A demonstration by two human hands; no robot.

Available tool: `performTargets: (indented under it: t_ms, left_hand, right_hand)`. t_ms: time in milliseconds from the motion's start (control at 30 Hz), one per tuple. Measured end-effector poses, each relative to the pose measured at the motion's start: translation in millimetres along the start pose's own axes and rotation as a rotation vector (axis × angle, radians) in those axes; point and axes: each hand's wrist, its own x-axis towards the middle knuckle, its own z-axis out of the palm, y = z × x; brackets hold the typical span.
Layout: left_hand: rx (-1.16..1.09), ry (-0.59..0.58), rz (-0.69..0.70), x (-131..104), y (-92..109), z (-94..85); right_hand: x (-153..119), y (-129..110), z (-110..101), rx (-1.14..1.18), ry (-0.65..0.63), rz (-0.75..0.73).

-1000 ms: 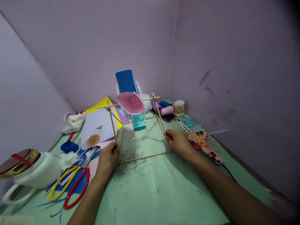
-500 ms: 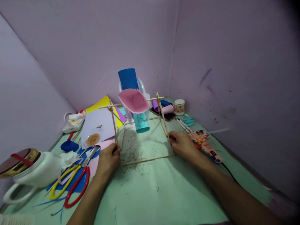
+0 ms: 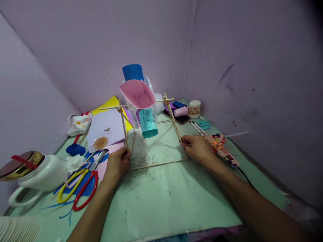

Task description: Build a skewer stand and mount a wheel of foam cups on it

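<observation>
Between my hands stands a frame of thin wooden sticks, with a rectangular base and two slanted supports. A crosswise stick rests near the tops of the supports and passes through a clear plastic wheel. On this wheel sit a blue paper scoop, a pink one and a teal one. My left hand pinches the foot of the left support. With my right hand I grip the right support low down; this support leans left.
Left lie red-and-yellow scissors, paper scraps, a bag of rubber bands and a white teapot-like vessel on its side. A patterned glue gun with a lit red light, markers and a small jar are on the right.
The right support has tipped further left, and the wheel with its paper scoops has shifted up and left. Both hands keep their hold. The view has moved slightly.
</observation>
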Motion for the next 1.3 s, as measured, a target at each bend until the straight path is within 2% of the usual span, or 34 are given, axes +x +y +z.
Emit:
performTargets:
  t_ms: [233,600,900,1300]
  left_hand:
    - [-0.025,-0.019,-0.01,-0.6,1.1,-0.6]
    - [-0.017,-0.048,-0.031,-1.6,2.9,-4.1]
    - [0.0,-0.021,-0.013,1.1,-0.3,-3.3]
    - [-0.026,-0.062,-0.032,0.3,-1.5,-2.8]
  right_hand:
    - [4.9,8.2,3.6,0.122,-0.047,-0.041]
    - [9.5,17.6,11.3,0.278,-0.052,-0.068]
    - [8.5,12.7,11.2,0.289,-0.016,-0.083]
    - [6.5,10.0,6.1,0.288,0.001,-0.071]
